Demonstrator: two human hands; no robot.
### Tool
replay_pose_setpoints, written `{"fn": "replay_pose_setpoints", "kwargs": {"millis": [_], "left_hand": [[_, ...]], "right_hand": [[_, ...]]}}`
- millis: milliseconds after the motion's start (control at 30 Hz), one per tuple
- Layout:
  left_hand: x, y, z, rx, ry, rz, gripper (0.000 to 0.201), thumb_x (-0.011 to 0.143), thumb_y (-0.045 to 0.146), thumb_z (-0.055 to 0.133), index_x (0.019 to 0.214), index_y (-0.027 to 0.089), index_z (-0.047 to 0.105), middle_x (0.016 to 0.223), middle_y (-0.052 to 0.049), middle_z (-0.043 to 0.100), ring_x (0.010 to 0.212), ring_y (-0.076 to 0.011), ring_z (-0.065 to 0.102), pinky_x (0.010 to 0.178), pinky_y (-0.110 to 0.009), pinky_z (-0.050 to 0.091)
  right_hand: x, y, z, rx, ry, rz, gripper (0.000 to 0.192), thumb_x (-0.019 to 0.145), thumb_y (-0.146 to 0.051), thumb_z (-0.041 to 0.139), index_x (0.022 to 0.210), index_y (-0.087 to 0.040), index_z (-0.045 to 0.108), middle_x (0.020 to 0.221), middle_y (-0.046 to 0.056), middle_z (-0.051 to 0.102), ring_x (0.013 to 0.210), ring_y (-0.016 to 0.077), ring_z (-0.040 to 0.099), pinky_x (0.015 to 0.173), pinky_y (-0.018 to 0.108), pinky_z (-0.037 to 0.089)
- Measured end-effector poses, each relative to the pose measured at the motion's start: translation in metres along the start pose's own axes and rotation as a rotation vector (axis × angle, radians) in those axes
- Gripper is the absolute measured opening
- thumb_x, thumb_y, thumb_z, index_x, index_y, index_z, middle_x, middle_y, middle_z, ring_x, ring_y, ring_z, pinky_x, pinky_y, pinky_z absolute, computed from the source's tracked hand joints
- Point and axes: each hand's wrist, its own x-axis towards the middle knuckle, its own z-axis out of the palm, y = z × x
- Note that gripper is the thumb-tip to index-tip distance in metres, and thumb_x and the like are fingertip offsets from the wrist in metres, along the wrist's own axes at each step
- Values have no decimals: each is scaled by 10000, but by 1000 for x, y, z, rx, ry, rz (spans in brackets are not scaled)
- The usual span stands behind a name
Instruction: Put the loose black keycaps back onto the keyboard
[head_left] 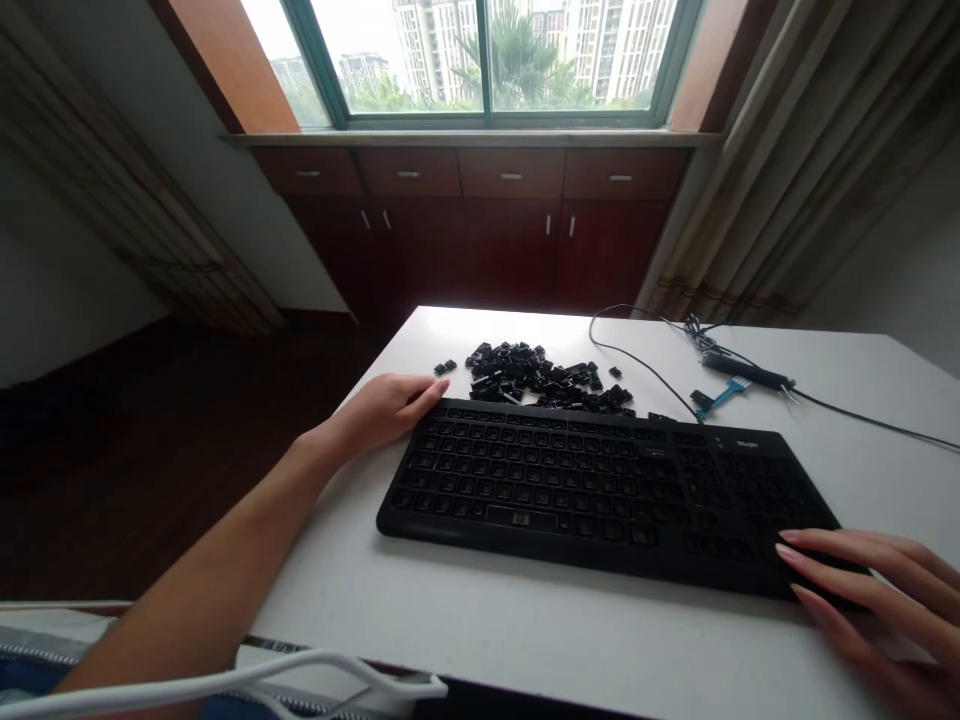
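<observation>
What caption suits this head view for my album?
Left hand and right hand at opposite ends of a largely stripped black keyboard, loose keycaps heaped behind it on a white table.

The left forearm (225,560) is bare along the whole part which is visible, and the left hand (388,408) is also bare, with slender fingers. The right hand (892,600), at the near right, is bare too; its fingernails (789,553) look oval and rather long. At the near left there is blue cloth (26,676) with grey bands and a zipper (45,656), possibly a garment.
</observation>
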Motion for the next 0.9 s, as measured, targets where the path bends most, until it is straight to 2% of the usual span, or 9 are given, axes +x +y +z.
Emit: {"fn": "replay_pose_setpoints", "kwargs": {"millis": [133, 300, 400, 500, 567, 700, 800, 900], "left_hand": [[2, 2, 1, -8, -18, -14, 474, 1006, 519, 364, 683, 188, 467, 618, 15, 494, 592, -127, 433, 629, -275, 274], [2, 1, 2, 3, -20, -31, 480, 1003, 532, 364, 679, 189, 448, 613, 16, 473, 593, -128, 425, 631, -279, 263], [2, 1, 1, -1, -20, -26, 481, 1001, 532, 367, 670, 188, 422, 603, 22, 451, 581, -122, 402, 625, -276, 257], [2, 2, 0, 0, -26, -23, 482, 1002, 535, 361, 672, 189, 420, 604, 23, 447, 583, -124, 397, 624, -277, 254], [3, 2, 0, 3, -34, -26, 485, 1001, 542, 359, 671, 190, 416, 603, 22, 446, 583, -126, 393, 621, -279, 252], [4, 1, 0, 15, -54, -36, 490, 997, 553, 358, 678, 190, 444, 614, 16, 477, 599, -130, 416, 630, -281, 261], [4, 0, -1, 21, -68, -50, 493, 999, 554, 351, 692, 191, 479, 634, 7, 525, 617, -138, 450, 641, -283, 271], [3, 1, -1, 21, -70, -51, 498, 1005, 553, 337, 698, 191, 490, 651, 1, 560, 623, -146, 474, 647, -286, 276]], "right_hand": [[13, 4, -9, -100, -99, -140, 444, 761, -251, 777, 1194, -332, 729, 1170, 11, 732, 956, 246, 705, 789, 385, 588], [81, -2, -5, -60, -91, -40, 326, 830, -263, 732, 1151, -309, 703, 1151, 29, 716, 1008, 238, 686, 894, 411, 555], [128, 4, 11, -42, -155, 72, 246, 929, -328, 620, 1163, -279, 679, 1127, 46, 714, 1020, 233, 680, 887, 406, 555], [169, 15, 33, -7, -323, 157, 298, 969, -398, 542, 1207, -265, 664, 1151, 61, 708, 949, 226, 691, 811, 398, 566], [193, 22, 50, 52, -388, 129, 317, 979, -391, 515, 1212, -239, 668, 1146, 75, 708, 932, 218, 688, 831, 391, 558], [231, 30, 82, 48, -469, 37, 355, 984, -277, 470, 1283, -228, 656, 1250, 93, 679, 1058, 238, 658, 896, 379, 533], [245, 32, 100, -27, -554, -22, 397, 974, -244, 473, 1339, -243, 630, 1262, 99, 673, 1064, 250, 650, 876, 386, 532], [246, 33, 112, -58, -597, -78, 358, 964, -253, 508, 1280, -247, 676, 1203, 100, 692, 1066, 255, 643, 874, 381, 522]]}}
